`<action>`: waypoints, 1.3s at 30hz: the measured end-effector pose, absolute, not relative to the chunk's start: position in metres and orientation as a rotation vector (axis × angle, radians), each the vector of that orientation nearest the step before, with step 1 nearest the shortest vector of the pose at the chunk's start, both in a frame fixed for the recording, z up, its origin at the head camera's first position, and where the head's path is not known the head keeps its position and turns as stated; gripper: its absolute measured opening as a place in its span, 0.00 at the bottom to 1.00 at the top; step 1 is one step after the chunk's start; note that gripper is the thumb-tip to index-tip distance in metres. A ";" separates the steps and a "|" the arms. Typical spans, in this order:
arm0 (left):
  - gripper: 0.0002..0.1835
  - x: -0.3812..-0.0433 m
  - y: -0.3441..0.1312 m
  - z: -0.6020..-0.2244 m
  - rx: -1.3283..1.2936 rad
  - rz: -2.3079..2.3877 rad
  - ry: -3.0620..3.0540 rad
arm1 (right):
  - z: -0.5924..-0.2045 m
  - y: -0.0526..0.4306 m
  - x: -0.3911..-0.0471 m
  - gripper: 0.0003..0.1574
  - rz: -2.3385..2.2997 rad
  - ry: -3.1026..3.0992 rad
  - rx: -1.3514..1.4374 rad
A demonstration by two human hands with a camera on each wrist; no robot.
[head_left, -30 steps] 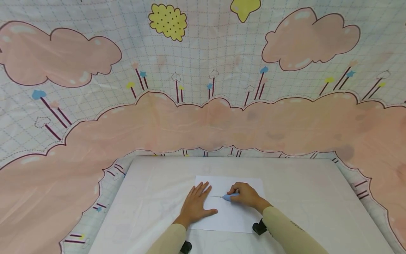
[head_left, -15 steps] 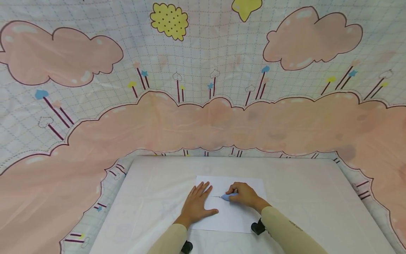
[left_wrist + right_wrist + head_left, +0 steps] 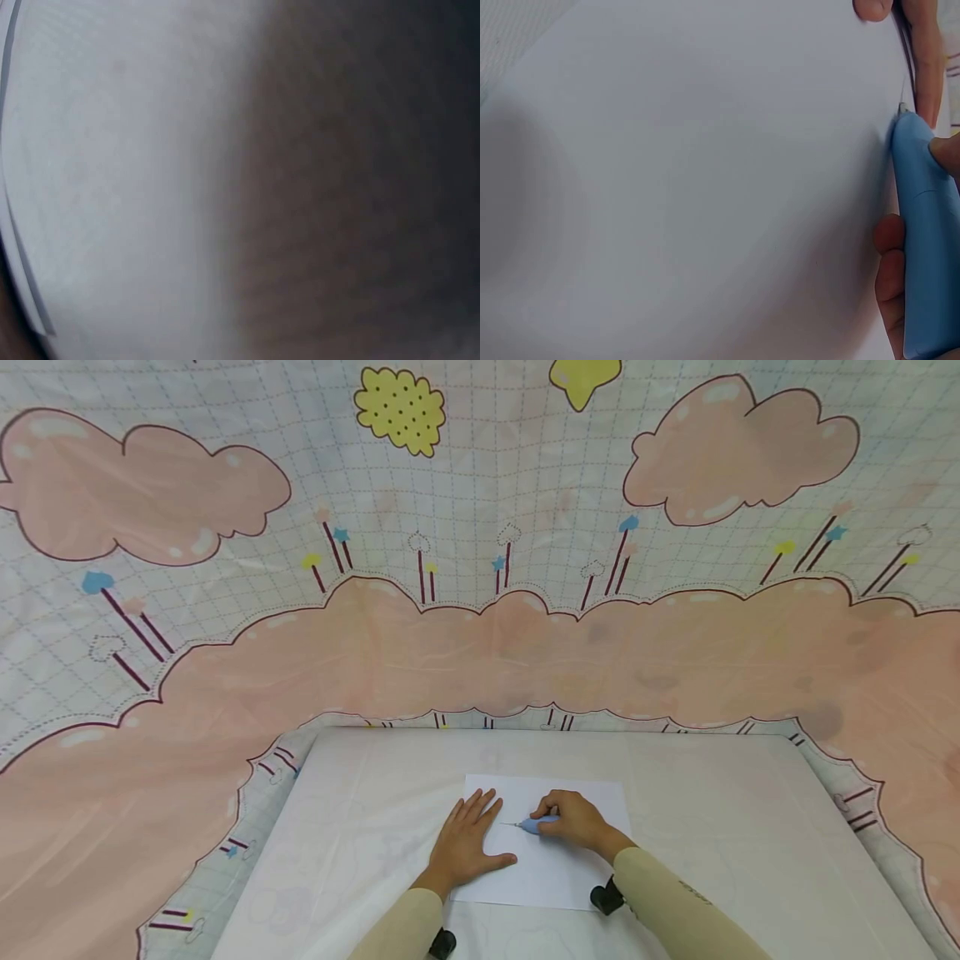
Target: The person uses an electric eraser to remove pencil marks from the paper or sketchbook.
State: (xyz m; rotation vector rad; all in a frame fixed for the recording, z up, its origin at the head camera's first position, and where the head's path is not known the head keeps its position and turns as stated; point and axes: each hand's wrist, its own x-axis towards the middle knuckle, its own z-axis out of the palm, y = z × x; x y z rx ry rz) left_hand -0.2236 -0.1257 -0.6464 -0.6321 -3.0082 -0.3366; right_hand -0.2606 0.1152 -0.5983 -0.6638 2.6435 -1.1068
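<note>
A white sheet of paper lies on the white-covered table. My left hand rests flat on its left part, fingers spread and thumb pointing right. My right hand grips a thick light-blue pen-like tool with a small metal tip at the paper. In the right wrist view, thumb and fingers wrap the blue body of this tool. A thin dark line runs on the paper from the tip toward my left hand. The left wrist view is mostly a dark blur beside white surface.
The table has a white cover. Behind it and at its sides hangs a cloth printed with pink clouds and stars. Black wrist cameras, such as the right one, sit under both sleeves near the paper's front edge.
My right hand and the blue tool have slid slightly left, so less of the line shows between tip and left hand. My left hand stays in place on the paper.
</note>
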 end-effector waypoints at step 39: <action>0.55 -0.219 -0.122 -0.642 -0.618 -0.357 -3.038 | -0.600 0.126 -0.252 0.07 -1.101 2.692 -0.556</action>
